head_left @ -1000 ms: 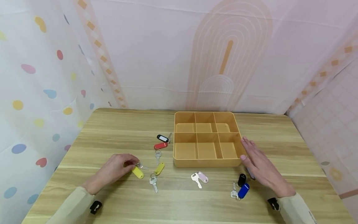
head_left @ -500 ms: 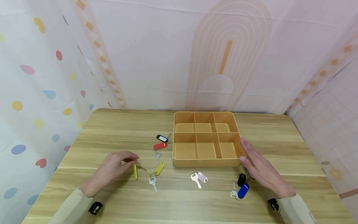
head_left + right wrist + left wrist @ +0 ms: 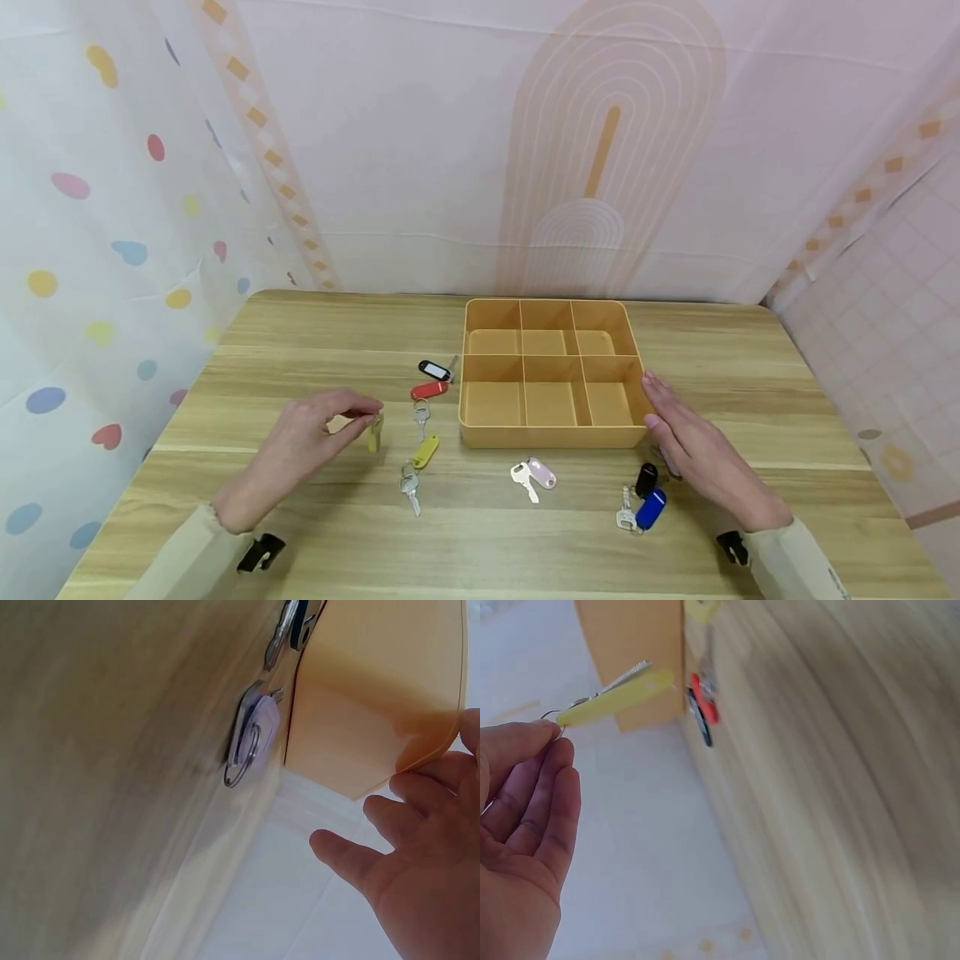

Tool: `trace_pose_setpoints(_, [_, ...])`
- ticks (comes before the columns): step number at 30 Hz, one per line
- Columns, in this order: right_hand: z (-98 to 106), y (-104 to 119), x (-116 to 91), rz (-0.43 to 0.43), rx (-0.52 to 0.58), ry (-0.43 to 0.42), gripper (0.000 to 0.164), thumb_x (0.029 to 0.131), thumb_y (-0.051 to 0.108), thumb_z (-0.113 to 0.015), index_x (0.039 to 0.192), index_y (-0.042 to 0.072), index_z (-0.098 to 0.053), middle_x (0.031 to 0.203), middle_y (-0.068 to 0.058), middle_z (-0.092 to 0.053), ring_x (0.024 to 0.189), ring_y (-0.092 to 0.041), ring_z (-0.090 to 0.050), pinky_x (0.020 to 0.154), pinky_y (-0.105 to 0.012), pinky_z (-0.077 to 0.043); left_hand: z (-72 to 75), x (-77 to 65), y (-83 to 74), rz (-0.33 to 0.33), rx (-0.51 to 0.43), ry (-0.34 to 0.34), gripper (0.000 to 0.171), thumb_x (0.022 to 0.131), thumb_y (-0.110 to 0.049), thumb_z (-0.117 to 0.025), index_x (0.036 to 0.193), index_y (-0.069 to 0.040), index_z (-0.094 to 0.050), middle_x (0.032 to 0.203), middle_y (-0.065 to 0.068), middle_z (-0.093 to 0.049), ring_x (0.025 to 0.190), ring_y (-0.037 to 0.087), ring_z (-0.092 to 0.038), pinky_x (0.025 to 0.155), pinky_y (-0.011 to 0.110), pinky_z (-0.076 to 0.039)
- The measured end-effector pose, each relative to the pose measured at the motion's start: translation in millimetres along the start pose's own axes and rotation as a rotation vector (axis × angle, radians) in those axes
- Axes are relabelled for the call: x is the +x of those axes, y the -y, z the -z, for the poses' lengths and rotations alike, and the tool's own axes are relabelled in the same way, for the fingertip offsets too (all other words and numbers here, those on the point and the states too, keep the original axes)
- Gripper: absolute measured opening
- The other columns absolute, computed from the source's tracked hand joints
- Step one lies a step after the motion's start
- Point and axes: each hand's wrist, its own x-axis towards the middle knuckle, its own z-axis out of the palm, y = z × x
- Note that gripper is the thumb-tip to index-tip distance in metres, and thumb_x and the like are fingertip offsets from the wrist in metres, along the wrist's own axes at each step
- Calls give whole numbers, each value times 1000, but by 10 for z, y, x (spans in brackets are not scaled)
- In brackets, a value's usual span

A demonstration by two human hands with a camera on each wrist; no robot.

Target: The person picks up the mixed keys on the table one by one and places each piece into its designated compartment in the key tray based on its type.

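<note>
A wood-grain table (image 3: 510,554) adjoins a pale arch-printed backdrop (image 3: 420,158), with spotted cloth (image 3: 97,225) at left.

from where i stand, the person wears long cream sleeves, plain in the main. behind the left cuff (image 3: 217,531) runs the left sleeve (image 3: 183,560), broader farther back; ahead of that cuff is the bare left hand (image 3: 300,442), slim-fingered. just to the cuff's right sits a small black piece (image 3: 264,547) of angular hardware, notched by a pale gap. well to the right of the same cuff come a similar black fitting (image 3: 731,545), the bare right hand (image 3: 705,462) with rounded fingertips, and the right sleeve (image 3: 791,560), carrying a thin dark marking (image 3: 837,580) too small to read.
</note>
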Motion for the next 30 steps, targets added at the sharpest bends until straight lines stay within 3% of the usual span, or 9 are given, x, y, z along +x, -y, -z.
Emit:
trace_pose_setpoints(9, [-2, -8, 4, 7, -4, 5, 56, 114, 27, -42, 163, 5, -27, 170, -11, -24, 151, -40, -32, 125, -37, -22, -9, 179, -264, -72, -90, -73, 29, 76, 7, -86, 96, -12, -80, 94, -7, -78, 81, 11, -73, 75, 15, -55])
trace_pose_setpoints(14, [1, -2, 1, -1, -6, 9, 56, 114, 28, -42, 163, 5, -28, 169, -13, -26, 151, -38, -32, 123, -42, -26, -20, 265, -394, -101, -155, -99, 31, 77, 7, -85, 100, -14, -80, 97, -8, -78, 84, 11, -74, 78, 15, -56])
trace_pose_setpoints(22, [-6, 4, 4, 9, 0, 0, 56, 114, 27, -43, 163, 4, -28, 168, -14, -27, 150, -40, -33, 124, -28, -19, -87, 380, -498, -140, -207, -116, 34, 77, 7, -85, 100, -17, -80, 96, -8, -78, 84, 10, -74, 77, 17, -56])
trace_pose_setpoints(30, [-3, 16, -2, -1, 5, 10, 56, 114, 28, -42, 163, 5, -27, 168, -15, -27, 150, -40, -33, 124, -29, -19, -160, 475, -554, -146, -246, -89, 29, 82, 2, -84, 106, -15, -80, 103, -4, -78, 91, 10, -74, 80, 16, -56])
